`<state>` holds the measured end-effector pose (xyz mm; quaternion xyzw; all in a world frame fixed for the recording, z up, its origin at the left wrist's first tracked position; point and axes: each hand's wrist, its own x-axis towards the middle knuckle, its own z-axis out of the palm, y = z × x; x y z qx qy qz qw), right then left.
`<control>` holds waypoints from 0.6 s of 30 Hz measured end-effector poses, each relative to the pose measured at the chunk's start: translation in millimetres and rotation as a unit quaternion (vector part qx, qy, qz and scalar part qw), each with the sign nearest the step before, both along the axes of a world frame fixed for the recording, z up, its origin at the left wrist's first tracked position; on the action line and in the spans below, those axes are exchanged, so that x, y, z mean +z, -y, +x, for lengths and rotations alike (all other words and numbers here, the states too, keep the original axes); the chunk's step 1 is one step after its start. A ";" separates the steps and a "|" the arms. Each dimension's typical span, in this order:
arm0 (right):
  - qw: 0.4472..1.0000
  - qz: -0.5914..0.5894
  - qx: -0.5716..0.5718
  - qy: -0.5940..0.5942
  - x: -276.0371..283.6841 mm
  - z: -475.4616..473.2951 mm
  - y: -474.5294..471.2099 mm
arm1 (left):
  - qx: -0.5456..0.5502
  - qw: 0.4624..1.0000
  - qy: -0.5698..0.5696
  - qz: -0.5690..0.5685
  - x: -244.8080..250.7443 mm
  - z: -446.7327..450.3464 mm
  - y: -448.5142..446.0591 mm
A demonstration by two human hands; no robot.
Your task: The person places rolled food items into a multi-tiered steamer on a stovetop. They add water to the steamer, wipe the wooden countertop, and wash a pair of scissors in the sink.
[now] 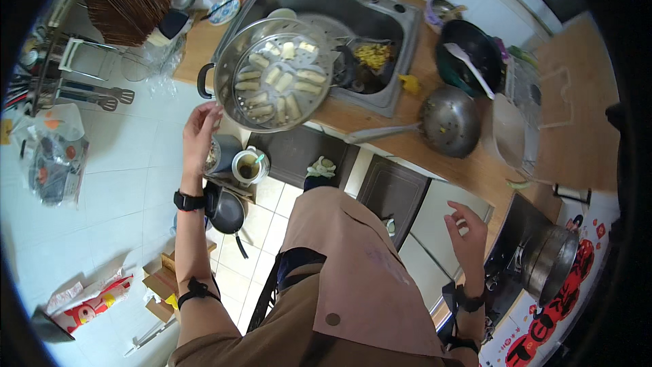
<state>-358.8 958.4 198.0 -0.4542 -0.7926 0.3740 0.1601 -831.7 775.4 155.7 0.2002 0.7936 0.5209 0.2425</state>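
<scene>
A wide steel steamer pan rests over the left part of the sink and the counter's front edge. On its perforated floor lie several pale rolled pieces of food, grouped on small, thin, clear-looking discs. My left hand hovers beside the pan's lower left rim, just below its black side handle. Its fingers are loosely bent with nothing visible in them; whether a fingertip touches the rim I cannot tell. My right hand hangs in the air in front of the cabinet doors, fingers half curled, holding nothing.
Yellow food scraps lie in the steel sink. On the wooden counter are a frying wok and a dark bowl with a pale spatula. A steel pot stands on the stove at right.
</scene>
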 end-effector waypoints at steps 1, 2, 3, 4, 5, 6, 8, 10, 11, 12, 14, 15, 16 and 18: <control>1.000 -0.005 0.018 0.012 -0.7 -26.8 1.7 | 0.002 1.000 -0.003 0.002 -8.3 -24.7 0.1; 0.999 -0.014 0.034 0.021 -1.7 -54.3 1.4 | -0.010 1.000 -0.013 0.026 -16.4 -44.7 0.9; 0.998 -0.021 0.047 0.025 -4.2 -80.7 0.0 | -0.017 0.999 -0.027 0.043 -22.6 -63.2 0.2; 0.998 -0.019 0.060 0.030 -5.1 -104.2 0.6 | -0.030 0.999 -0.041 0.019 -27.1 -78.9 -0.3; 0.997 -0.011 0.073 0.029 -4.2 -124.0 0.4 | -0.006 0.998 -0.056 -0.008 -31.2 -93.0 -1.1; 0.996 -0.003 0.086 0.029 -2.9 -141.0 -0.8 | 0.010 0.997 -0.078 -0.022 -35.9 -104.9 -2.3; 0.996 0.000 0.086 0.032 -2.0 -169.9 -9.7 | 0.029 0.993 -0.115 -0.011 -46.9 -125.1 -7.7; 0.999 0.010 0.047 0.024 -3.3 -192.4 -20.9 | 0.061 0.993 -0.093 -0.033 -55.7 -140.2 -12.4; 0.999 0.011 0.027 0.014 -4.2 -200.6 -25.5 | 0.079 0.994 -0.069 -0.039 -58.8 -144.5 -13.7; 0.999 0.023 0.038 0.012 -4.3 -205.9 -29.6 | 0.065 0.994 -0.085 -0.016 -60.1 -146.8 -15.1; 0.999 0.021 0.042 0.014 -5.3 -208.6 -31.1 | 0.053 0.994 -0.094 0.002 -56.2 -140.2 -14.9; 0.999 0.021 0.034 0.015 -6.4 -205.9 -31.0 | 0.021 0.994 -0.106 0.027 -51.1 -132.3 -16.5; 1.000 0.009 0.022 0.011 -8.2 -200.8 -27.7 | -0.025 0.992 -0.122 0.032 -43.3 -121.7 -17.0; 1.000 0.002 -0.030 0.007 -14.7 -183.5 -18.2 | -0.078 0.991 -0.065 0.088 -24.9 -89.8 -24.6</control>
